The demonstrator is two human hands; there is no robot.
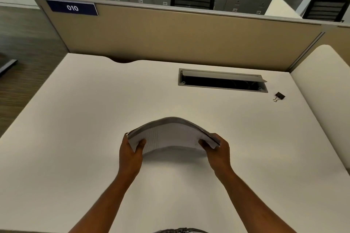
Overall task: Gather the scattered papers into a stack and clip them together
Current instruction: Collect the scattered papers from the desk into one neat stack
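Observation:
A stack of white papers (174,134) is held above the white desk (75,119), bowed upward in the middle. My left hand (130,155) grips its left edge, thumb on top. My right hand (217,151) grips its right edge the same way. A black binder clip (280,96) lies on the desk far to the right, well apart from both hands.
An open cable tray (222,81) is set into the desk behind the papers. A tan partition (180,38) with a blue "010" sign (72,7) closes the far edge. A white side panel (325,85) bounds the right. Lockers and black chairs stand beyond.

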